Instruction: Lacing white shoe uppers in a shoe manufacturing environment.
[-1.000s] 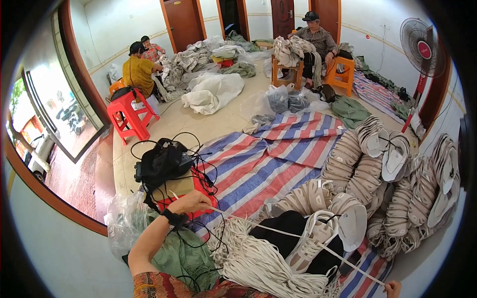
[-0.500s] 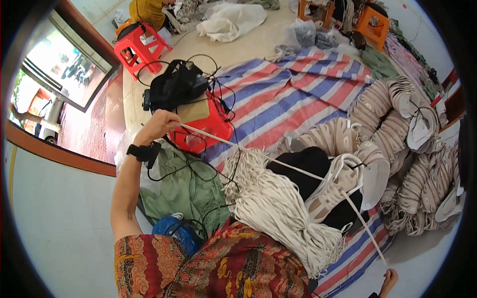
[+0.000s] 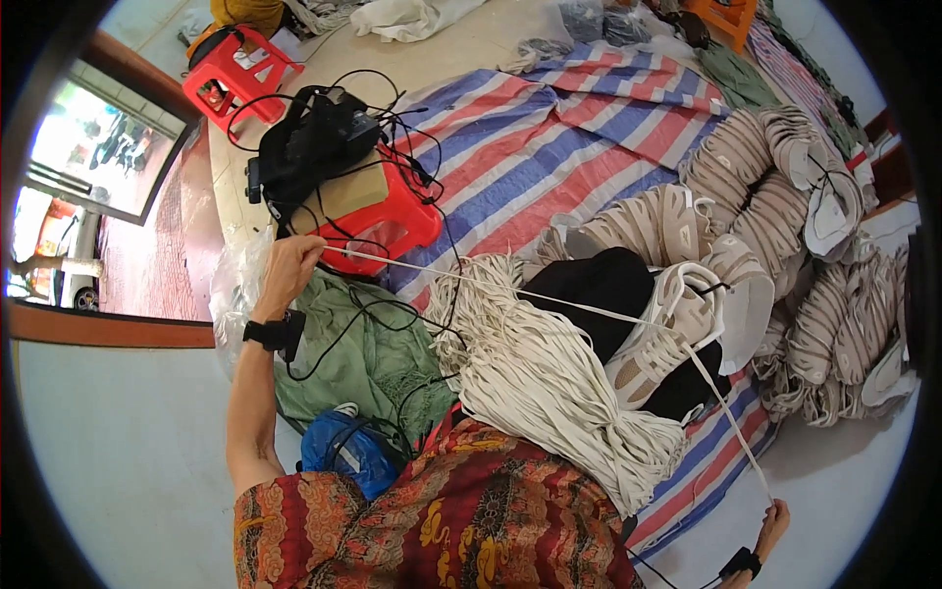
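A pale flat shoelace runs taut from hand to hand, passing through the lace holes of a beige shoe upper. One stretch of it is pinched in the fingers of my left hand, which is held out by the red stool. My right hand, low at the right rim, is closed on the other stretch. The shoe upper rests on black cloth over my lap. Beside it, a thick bundle of off-white shoelaces lies across my patterned garment.
Stacks of beige shoe uppers stand at the right on a striped sheet. A red stool carries a black bag and tangled cables. Green cloth and a blue plastic bag lie at my left.
The view has shifted, so the floor and stools sit higher and further left. More of my right hand and its wrist strap shows. Both hands still hold the stretched shoelace.
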The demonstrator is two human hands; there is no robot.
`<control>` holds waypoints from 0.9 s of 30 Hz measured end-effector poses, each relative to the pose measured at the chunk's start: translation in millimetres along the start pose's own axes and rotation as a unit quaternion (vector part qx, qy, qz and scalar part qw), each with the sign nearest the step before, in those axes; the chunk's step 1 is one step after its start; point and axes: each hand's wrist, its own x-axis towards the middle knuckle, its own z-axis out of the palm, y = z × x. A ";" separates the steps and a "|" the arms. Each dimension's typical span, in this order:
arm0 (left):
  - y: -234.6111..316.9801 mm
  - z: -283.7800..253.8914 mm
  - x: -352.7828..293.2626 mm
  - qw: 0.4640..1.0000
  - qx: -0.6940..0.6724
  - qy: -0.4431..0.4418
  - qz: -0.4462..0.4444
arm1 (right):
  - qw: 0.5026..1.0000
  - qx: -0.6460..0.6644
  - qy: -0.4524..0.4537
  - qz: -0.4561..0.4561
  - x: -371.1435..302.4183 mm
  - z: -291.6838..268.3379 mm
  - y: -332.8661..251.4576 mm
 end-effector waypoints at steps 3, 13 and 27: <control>8.9 11.6 6.7 0.999 -0.013 -0.020 -0.040 | 0.999 -0.028 0.007 0.020 -7.2 -2.4 0.1; 40.0 40.5 29.4 0.992 -0.076 -0.096 0.030 | 0.956 -0.232 0.179 -0.014 -32.6 23.2 -57.8; 118.7 125.8 58.9 0.951 -0.107 -0.126 0.262 | 0.945 -0.216 0.236 -0.070 -35.7 51.0 -88.1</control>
